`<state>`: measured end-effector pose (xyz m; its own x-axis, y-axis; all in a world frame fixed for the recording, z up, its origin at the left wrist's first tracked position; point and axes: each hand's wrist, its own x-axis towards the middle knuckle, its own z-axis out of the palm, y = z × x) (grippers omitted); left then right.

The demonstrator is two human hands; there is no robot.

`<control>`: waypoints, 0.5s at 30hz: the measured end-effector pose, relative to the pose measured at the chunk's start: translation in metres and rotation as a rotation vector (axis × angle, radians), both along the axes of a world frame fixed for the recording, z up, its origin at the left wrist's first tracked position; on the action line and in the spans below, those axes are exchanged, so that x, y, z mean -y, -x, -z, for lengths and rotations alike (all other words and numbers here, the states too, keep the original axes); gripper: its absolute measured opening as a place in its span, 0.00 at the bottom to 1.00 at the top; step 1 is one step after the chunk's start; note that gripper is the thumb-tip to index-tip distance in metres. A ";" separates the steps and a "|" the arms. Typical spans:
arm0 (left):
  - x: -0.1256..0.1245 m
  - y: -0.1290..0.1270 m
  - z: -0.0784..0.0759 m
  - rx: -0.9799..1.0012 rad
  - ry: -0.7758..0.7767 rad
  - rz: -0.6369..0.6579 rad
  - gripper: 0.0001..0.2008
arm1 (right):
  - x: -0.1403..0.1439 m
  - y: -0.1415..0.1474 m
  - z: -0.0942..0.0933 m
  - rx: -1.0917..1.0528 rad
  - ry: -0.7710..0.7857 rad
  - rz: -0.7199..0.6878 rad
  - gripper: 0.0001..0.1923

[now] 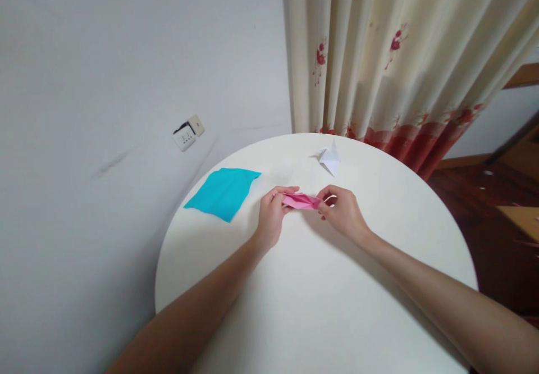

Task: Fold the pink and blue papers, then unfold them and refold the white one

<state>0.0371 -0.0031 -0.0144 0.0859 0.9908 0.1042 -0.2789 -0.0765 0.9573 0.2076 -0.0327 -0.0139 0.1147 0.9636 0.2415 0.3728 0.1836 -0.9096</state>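
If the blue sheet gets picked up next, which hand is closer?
Probably the left hand: it pinches the pink paper's end nearest the blue sheet. The right hand holds the far end.

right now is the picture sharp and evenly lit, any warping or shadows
Head view: soft, even light, no glare; faint shadows under both hands, left and right, on the table; wide-angle warp bends the curtain and wall; pink paper slightly soft.
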 end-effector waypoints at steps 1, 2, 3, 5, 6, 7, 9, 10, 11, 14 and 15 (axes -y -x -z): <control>0.000 0.000 -0.001 0.047 0.030 0.009 0.07 | -0.001 0.000 0.000 -0.010 0.009 0.000 0.03; 0.000 0.000 -0.001 0.080 0.055 0.019 0.06 | -0.001 0.000 0.001 -0.023 0.011 -0.002 0.03; 0.000 0.000 -0.002 0.100 0.072 0.034 0.06 | -0.002 0.000 0.001 -0.040 0.004 -0.008 0.03; -0.001 0.001 -0.002 0.115 0.081 0.064 0.07 | -0.004 0.000 0.003 -0.085 -0.019 -0.039 0.05; -0.002 0.002 -0.001 0.112 0.074 0.076 0.08 | -0.006 -0.001 0.004 -0.103 -0.029 -0.059 0.05; -0.002 0.002 -0.001 0.102 0.062 0.086 0.09 | -0.007 -0.001 0.005 -0.113 -0.034 -0.076 0.05; -0.002 0.003 -0.001 0.069 0.034 0.097 0.09 | -0.008 -0.003 0.007 -0.112 -0.018 -0.087 0.04; -0.002 0.004 0.000 0.051 0.026 0.099 0.10 | -0.009 -0.003 0.007 -0.109 -0.001 -0.081 0.03; -0.003 0.004 0.000 0.040 0.023 0.104 0.10 | -0.009 -0.004 0.007 -0.107 0.019 -0.073 0.03; -0.004 0.005 0.000 0.056 0.051 0.132 0.09 | -0.008 -0.005 0.006 -0.121 0.058 -0.070 0.02; -0.004 0.006 0.000 0.065 0.070 0.148 0.09 | -0.008 -0.005 0.006 -0.132 0.059 -0.075 0.02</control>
